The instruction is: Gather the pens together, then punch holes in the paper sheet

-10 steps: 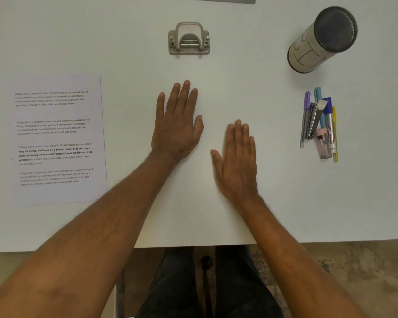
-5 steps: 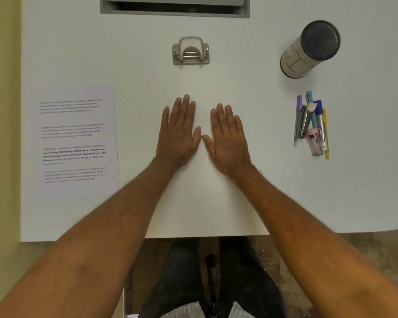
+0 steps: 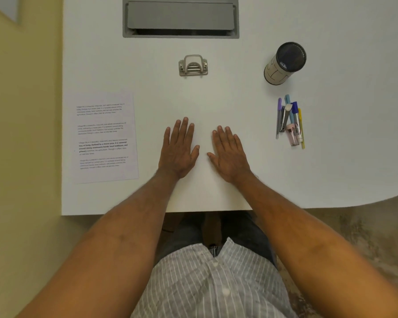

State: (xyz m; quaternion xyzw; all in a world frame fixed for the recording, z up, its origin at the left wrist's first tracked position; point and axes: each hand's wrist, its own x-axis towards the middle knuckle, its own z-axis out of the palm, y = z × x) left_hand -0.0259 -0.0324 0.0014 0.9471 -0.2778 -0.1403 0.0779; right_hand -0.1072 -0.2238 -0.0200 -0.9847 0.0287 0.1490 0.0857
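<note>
head view: left hand (image 3: 179,149) and right hand (image 3: 229,155) lie flat, grasping nothing. pens (image 3: 290,121) sit at three o'clock, paper sheet (image 3: 105,136) at nine. a hasty sweep could roll pens off the table (image 3: 331,175).

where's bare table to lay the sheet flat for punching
Widest bare patch: between the hole punch and the fingertips of the left hand and right hand. Another lies between the punch and the holder. The near right corner, below the pens, is bare too. The sheet fills the left edge; the pens crowd the right.
</note>
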